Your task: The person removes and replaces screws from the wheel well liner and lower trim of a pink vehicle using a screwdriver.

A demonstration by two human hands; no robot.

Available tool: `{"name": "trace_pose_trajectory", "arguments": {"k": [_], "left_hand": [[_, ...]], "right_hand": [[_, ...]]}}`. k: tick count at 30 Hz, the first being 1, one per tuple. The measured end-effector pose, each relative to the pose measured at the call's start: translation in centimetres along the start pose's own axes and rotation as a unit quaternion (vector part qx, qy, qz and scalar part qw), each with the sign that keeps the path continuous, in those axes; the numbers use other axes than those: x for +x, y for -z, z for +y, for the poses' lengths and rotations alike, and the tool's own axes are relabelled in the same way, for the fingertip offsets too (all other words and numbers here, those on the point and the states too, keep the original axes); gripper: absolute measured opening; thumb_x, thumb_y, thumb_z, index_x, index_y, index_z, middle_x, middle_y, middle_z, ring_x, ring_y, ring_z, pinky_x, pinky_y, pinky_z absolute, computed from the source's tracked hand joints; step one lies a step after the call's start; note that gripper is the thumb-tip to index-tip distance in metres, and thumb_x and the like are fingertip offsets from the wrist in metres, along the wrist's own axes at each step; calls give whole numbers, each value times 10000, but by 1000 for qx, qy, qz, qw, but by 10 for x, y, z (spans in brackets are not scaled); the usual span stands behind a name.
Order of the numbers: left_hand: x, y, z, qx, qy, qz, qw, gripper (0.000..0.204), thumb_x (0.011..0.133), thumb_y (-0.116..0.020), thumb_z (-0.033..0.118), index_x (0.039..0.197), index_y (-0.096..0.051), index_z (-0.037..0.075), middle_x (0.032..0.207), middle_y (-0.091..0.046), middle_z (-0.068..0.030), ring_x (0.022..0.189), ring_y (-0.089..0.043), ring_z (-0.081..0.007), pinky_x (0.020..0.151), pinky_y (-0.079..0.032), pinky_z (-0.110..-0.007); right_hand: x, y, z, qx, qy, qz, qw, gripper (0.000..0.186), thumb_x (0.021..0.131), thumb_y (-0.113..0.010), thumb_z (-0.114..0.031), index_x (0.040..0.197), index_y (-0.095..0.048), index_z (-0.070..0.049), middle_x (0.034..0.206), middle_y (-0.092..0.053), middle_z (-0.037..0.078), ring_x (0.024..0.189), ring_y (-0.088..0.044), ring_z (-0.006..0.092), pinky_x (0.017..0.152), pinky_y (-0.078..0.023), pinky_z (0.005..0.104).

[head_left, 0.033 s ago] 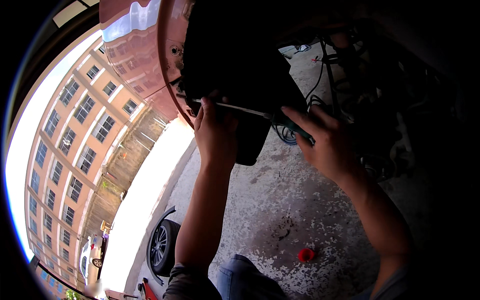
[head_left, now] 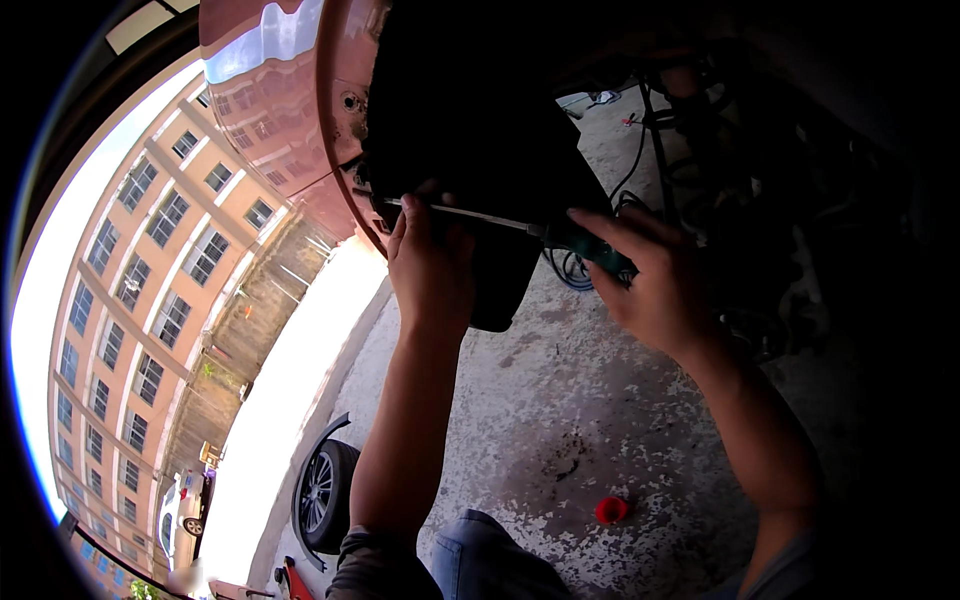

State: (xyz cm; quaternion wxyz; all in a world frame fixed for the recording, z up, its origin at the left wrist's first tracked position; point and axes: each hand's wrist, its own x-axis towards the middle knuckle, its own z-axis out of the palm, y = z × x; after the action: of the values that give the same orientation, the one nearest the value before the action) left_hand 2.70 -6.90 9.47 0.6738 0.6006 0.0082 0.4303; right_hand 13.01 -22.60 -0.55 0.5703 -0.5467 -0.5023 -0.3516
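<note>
A long screwdriver (head_left: 485, 216) spans the gap between my hands, its dark green handle to the right and its tip against the rim of the reddish car fender (head_left: 325, 120). My right hand (head_left: 655, 285) is closed round the handle, index finger stretched along it. Close to the tip, my left hand (head_left: 425, 265) pinches the thin metal shaft, thumb uppermost. Behind both hands hangs a black wheel-arch liner (head_left: 505, 290). Deep shadow hides the exact spot the tip meets and some of my left fingers.
A wheel with a tyre (head_left: 325, 495) lies on the floor at lower left, a curved dark trim strip (head_left: 300, 470) beside it. A red cup-like piece (head_left: 611, 510) sits on the worn concrete. Coiled hose (head_left: 570, 270) and shadowed car parts are at right.
My right hand has shifted very slightly on the screwdriver handle, and a little more of the green handle shows. My left hand stays at the shaft.
</note>
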Motion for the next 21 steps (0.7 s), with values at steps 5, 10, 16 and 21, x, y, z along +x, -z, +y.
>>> {"name": "trace_pose_trajectory", "arguments": {"k": [5,10,16,21], "left_hand": [[3,5,2,-95,17,3,995,287,1009,-415,287,1049,-563,44,805,-526,7,649,-433,-75,598,-389,-208],[11,14,-6,-122,23,-16,992,258,1018,-369,263,1070,-517,58,862,-539,-13,797,-510,-114,790,-444,-260],[8,-2,0,-103,16,65,992,256,1016,-369,277,1121,-473,68,966,-538,-21,919,-535,-146,905,-437,-290],[13,-2,-7,-169,-11,88,982,386,1019,-357,300,1273,-452,26,1149,-558,-66,1060,-528,-183,900,-439,-316]], "right_hand": [[1,6,-5,326,-180,-104,922,469,807,-651,-62,1261,-533,-41,752,-560,51,575,-557,108,490,-452,230],[-9,-1,-17,63,-69,-65,993,496,779,-585,89,1253,-548,-51,833,-552,57,665,-562,125,539,-456,251],[-12,-2,-16,311,-129,-11,942,501,856,-659,-173,1290,-466,-14,963,-544,57,774,-574,116,557,-472,240],[-18,17,-7,679,-444,-191,553,501,945,-469,-454,1245,-477,-52,762,-623,83,512,-542,73,401,-391,173]]}}
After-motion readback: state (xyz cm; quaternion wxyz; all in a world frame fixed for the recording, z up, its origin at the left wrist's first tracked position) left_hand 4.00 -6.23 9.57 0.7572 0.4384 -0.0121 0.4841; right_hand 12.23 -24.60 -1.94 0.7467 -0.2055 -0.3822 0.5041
